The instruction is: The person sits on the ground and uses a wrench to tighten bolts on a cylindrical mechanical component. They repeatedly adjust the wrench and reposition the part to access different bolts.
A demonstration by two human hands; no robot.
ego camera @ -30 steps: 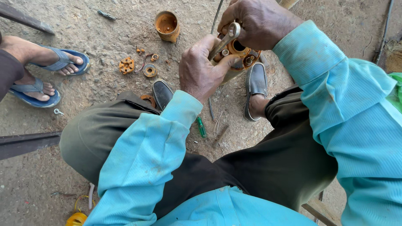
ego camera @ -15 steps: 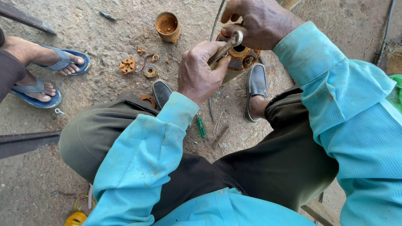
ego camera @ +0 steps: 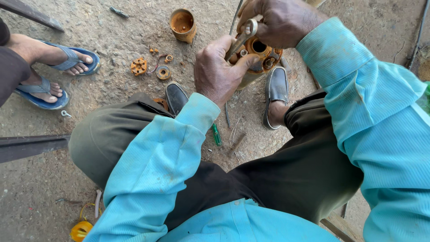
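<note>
Rusty orange pump part (ego camera: pixel 262 56) stands on the ground between the person's shoes, where the left hand (ego camera: pixel 217 71) curls its fingers tight around a metal wrench (ego camera: pixel 242 38) and the right hand (ego camera: pixel 280 20) grips the part's top.

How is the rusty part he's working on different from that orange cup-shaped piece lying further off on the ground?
The flanged part sits between the person's shoes, gripped by the left hand, with a wrench held on it by the right hand; the cup-shaped piece stands alone on the ground, untouched. The flanged part shows a dark centre hole ringed by bolts; the cup-shaped piece has a plain open mouth. Both are rust-orange, round and hollow.
</note>
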